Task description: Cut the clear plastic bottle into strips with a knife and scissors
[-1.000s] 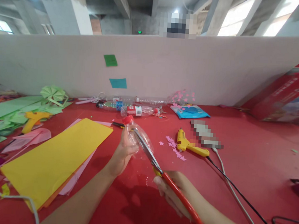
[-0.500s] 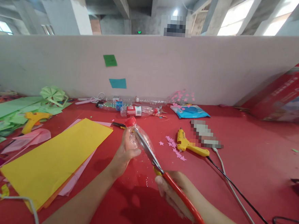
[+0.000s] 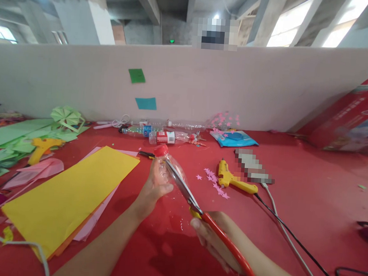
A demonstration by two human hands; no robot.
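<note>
My left hand (image 3: 155, 188) is wrapped round a clear plastic bottle (image 3: 178, 168) with a red cap, holding it tilted above the red table. My right hand (image 3: 218, 237) grips large red-handled scissors (image 3: 224, 237). Their metal blades lie against the bottle near its neck; whether they pass through the plastic I cannot tell. Beyond the bottle a dark-and-yellow tool (image 3: 146, 154) is partly covered by my left hand.
Yellow paper (image 3: 73, 193) lies on the left, near green paper cutouts (image 3: 17, 134). To the right are pink stars (image 3: 214, 180), a yellow glue gun (image 3: 234, 181) and its cord. Labelled bottles (image 3: 165, 137) and a blue packet (image 3: 234, 138) lie by the white partition (image 3: 187, 83).
Hardly anything differs. The whole view has shifted very slightly, while both hands keep the bottle and the scissors in nearly the same position.
</note>
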